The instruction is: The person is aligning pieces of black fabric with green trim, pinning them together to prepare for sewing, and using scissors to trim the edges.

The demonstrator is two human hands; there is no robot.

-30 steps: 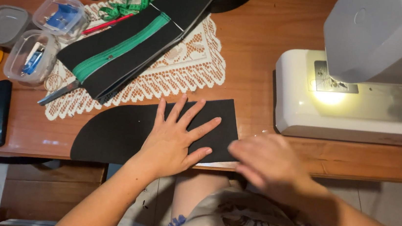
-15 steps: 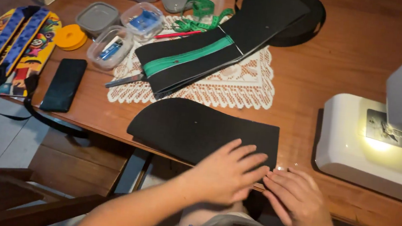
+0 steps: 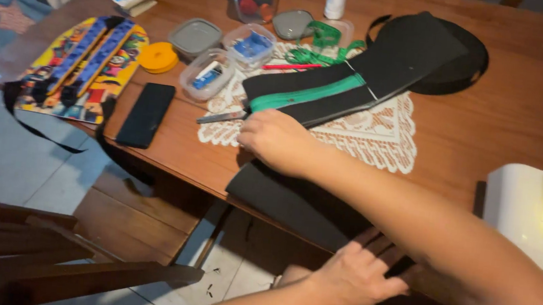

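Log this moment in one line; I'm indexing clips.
right hand: at scissors | left hand: on black panel edge | doily: under folded fabric

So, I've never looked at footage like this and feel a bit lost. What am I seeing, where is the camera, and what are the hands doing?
The one picture comes from a camera worn on a person's head, looking down at a wooden table. There is no machine arm, only two bare hands. The right hand reaches across to scissors lying at the edge of a white lace mat; whether it grips them, I cannot tell. The left hand rests on a flat black fabric piece at the near table edge. Also there: folded black fabric with a green stripe, small plastic boxes, a dark phone, a colourful backpack part and a white sewing machine.
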